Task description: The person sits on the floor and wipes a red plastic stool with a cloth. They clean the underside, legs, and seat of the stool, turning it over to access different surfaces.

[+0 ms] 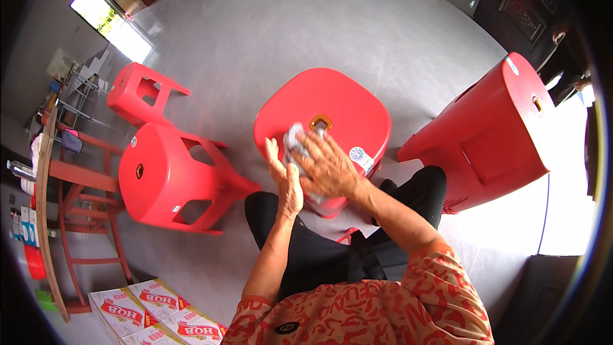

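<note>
A crumpled grey-white cloth (294, 135) is bunched between my hands, over the near left part of a red plastic stool (338, 92). My right hand (327, 165) presses over the cloth with its fingers extended and covers much of it. Close against the cloth's left side is my left hand (288, 186), its fingers stretched out and pointing away from me. The stool has a rounded seat with a small orange-rimmed hole and a round blue-and-white sticker near its right edge. Its legs are mostly hidden under the seat and my hands.
Tall red stools, seemingly stacked (485, 147), stand at right. Two more red stools (156, 169) (137, 92) are at left, beside a wooden table (46, 179) bearing small items. Printed cartons (153, 310) lie at lower left. Another person's hand (581, 84) shows at far right.
</note>
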Action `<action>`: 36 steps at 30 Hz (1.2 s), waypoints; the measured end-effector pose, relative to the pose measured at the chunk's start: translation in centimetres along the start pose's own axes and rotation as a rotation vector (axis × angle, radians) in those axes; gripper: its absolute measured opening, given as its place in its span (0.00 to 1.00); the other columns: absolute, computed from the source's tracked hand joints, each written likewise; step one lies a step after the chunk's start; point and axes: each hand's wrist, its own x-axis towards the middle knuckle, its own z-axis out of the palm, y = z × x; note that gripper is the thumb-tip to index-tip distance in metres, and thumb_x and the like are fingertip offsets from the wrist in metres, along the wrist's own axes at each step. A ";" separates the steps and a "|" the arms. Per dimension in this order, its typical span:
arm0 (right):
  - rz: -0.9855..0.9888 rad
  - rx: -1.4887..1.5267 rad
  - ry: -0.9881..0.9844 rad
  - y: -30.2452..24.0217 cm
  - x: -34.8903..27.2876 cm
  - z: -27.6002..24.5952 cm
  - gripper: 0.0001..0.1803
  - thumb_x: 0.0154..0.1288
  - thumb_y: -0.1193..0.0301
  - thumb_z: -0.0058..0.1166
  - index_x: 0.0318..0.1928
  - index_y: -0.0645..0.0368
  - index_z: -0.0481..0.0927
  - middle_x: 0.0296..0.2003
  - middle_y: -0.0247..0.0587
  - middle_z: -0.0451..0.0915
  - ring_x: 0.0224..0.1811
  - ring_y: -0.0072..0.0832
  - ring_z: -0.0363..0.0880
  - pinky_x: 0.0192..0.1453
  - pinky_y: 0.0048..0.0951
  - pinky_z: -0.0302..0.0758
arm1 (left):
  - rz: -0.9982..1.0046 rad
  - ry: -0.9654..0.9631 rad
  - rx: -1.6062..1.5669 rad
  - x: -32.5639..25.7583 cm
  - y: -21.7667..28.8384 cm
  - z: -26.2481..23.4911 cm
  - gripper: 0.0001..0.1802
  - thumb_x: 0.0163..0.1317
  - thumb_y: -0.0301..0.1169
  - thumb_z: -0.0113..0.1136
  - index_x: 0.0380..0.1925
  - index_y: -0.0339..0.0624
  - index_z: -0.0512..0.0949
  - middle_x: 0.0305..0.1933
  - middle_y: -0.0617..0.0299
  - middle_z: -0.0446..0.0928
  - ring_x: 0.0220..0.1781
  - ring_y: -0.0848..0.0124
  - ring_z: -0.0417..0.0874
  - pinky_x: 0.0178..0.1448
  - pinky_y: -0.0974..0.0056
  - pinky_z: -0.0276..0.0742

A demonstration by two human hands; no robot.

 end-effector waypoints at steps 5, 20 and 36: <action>-0.009 0.044 -0.100 -0.7 -1.4 -1.1 0.26 0.63 0.57 0.52 0.59 0.55 0.75 0.65 0.50 0.67 0.69 0.45 0.63 0.72 0.50 0.58 | -0.030 -0.010 0.165 0.9 1.3 0.4 0.45 0.67 0.49 0.51 0.73 0.37 0.42 0.74 0.38 0.46 0.75 0.47 0.49 0.76 0.48 0.47; 0.731 -0.074 0.183 9.9 -1.1 -2.6 0.29 0.64 0.65 0.54 0.65 0.58 0.67 0.66 0.58 0.61 0.64 0.55 0.64 0.66 0.50 0.64 | -0.040 0.132 0.524 1.0 -1.7 -2.2 0.60 0.48 0.43 0.75 0.73 0.45 0.44 0.72 0.33 0.42 0.73 0.39 0.46 0.72 0.40 0.51; 0.780 0.271 0.558 11.1 -5.0 -0.8 0.30 0.61 0.73 0.53 0.65 0.55 0.66 0.61 0.65 0.60 0.62 0.60 0.64 0.66 0.47 0.64 | -0.643 0.296 -0.675 -1.6 -4.7 2.9 0.41 0.50 0.37 0.76 0.59 0.31 0.66 0.58 0.53 0.72 0.58 0.65 0.74 0.64 0.58 0.70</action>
